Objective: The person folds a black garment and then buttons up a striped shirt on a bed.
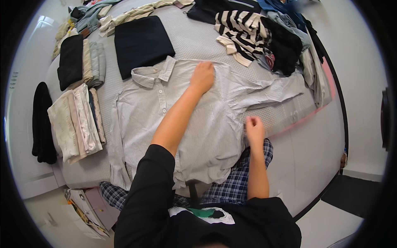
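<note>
A striped button-up shirt in grey and white lies spread on the bed before me, its collar pointing away. My left hand reaches across it, its fingers curled on the cloth near the shoulder seam and shut on it; the fingertips are hidden. One sleeve stretches to the right in loose creases, while the other hangs down along the left side. To the right of the shirt's side edge is my right hand, slightly blurred. Its thumb and fingers are drawn together, and no cloth shows between them.
Folded clothes stand in rows at the left, beside a black folded garment. A dark folded garment lies beyond the collar. Crumpled clothes, including a black-and-cream striped knit top, heap at the far right. The bed has a pale textured cover.
</note>
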The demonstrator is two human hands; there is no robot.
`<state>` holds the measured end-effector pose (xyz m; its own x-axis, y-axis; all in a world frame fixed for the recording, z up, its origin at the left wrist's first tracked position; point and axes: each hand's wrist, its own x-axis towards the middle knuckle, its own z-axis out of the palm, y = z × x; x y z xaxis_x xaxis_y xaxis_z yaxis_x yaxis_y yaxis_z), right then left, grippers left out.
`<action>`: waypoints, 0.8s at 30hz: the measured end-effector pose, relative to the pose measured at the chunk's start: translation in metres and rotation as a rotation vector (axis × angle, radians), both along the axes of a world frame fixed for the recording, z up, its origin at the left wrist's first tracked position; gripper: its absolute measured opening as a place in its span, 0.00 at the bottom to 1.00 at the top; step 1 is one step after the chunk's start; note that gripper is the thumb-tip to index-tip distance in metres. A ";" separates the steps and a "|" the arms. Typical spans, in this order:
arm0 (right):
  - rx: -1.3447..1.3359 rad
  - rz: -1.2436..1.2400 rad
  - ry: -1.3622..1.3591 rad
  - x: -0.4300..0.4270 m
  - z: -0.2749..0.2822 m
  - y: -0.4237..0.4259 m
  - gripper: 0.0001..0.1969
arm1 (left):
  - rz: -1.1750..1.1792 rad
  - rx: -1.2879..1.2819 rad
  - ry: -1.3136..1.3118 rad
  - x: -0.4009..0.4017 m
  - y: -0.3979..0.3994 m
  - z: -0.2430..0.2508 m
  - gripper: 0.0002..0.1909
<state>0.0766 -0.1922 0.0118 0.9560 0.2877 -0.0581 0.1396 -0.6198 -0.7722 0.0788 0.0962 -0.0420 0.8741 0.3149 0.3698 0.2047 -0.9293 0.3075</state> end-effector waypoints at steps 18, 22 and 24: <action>-0.185 -0.026 -0.318 -0.018 -0.032 -0.014 0.15 | -0.035 0.085 0.143 -0.003 -0.011 0.001 0.31; -0.193 -0.050 -0.135 -0.035 -0.016 -0.025 0.14 | -0.030 0.110 0.144 -0.004 -0.011 0.002 0.29; 0.043 -0.132 -0.304 -0.046 -0.019 -0.039 0.09 | -0.038 0.111 0.121 -0.005 -0.008 0.006 0.28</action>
